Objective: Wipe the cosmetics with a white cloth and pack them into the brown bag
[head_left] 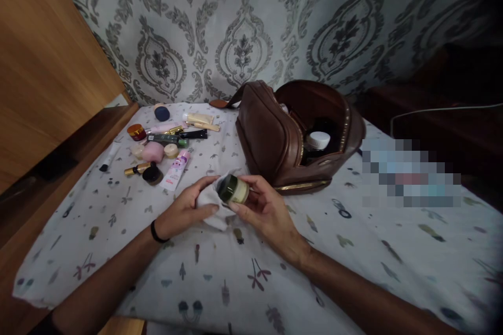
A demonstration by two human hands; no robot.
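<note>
Near the middle of the view, my right hand (267,214) grips a small jar (238,192) with a dark green lid and a pale body, tilted on its side. My left hand (188,209) is wrapped round a white cloth (214,209), which touches the lid end of the jar. Behind my right hand stands an open brown bag (271,131) with a gold zip; a white-lidded container (318,140) shows inside it. Several cosmetics lie to the left, among them a pink-and-white tube (175,170), a black-lidded jar (152,173) and an amber jar (136,132).
A white patterned cloth (157,272) covers the surface. Wooden furniture (58,47) borders it at the left, and a patterned wall covering (243,47) rises behind. A blurred, pixelated item (412,172) lies at the right, near a pale cable (444,110).
</note>
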